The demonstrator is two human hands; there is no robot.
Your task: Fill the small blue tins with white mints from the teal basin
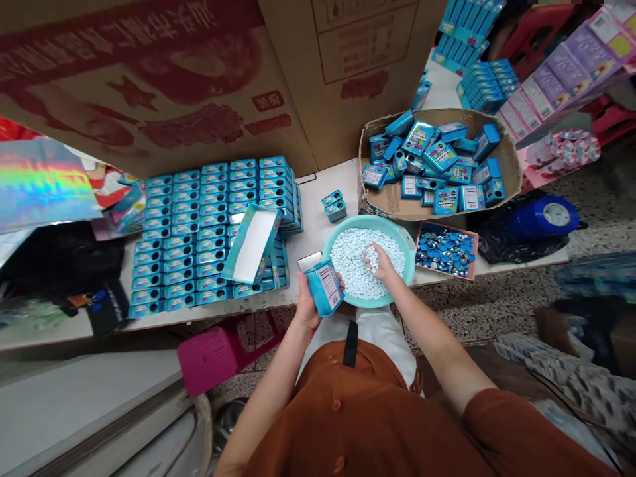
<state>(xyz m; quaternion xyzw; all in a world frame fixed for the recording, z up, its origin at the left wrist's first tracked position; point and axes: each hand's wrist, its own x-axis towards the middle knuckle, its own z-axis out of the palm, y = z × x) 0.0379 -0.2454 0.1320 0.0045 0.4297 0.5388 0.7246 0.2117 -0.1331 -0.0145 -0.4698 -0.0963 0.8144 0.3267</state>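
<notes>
In the head view, your left hand (309,301) holds a blue candy tin (325,288) upright or slightly tilted; its fingers wrap the sides, thumb and fingertips pressing it from opposite faces, with the printed panel turned up to you. Your right hand (381,265) is over the basin (411,262), fingers curled into a cup around a small heap of pale candies (370,257), more of which lie loose below and all about those fingers. The tin sits just left of the basin, with its near side beside the rim.

To work well here, keep the right fingers close together so candies don't slip between them, and judge the handful by the tin's mouth, which I can't make out from here. Bringing the tin in over the basin, rather than carrying candies across the worktop (314,199), should let strays fall back in. Hold the left grip firm but light, since thin metal may dent.

Right of the right fingers, just past the rim, a pink tray (476,258) carries metal caps (444,248); mind your elbow and wrist there.
</notes>
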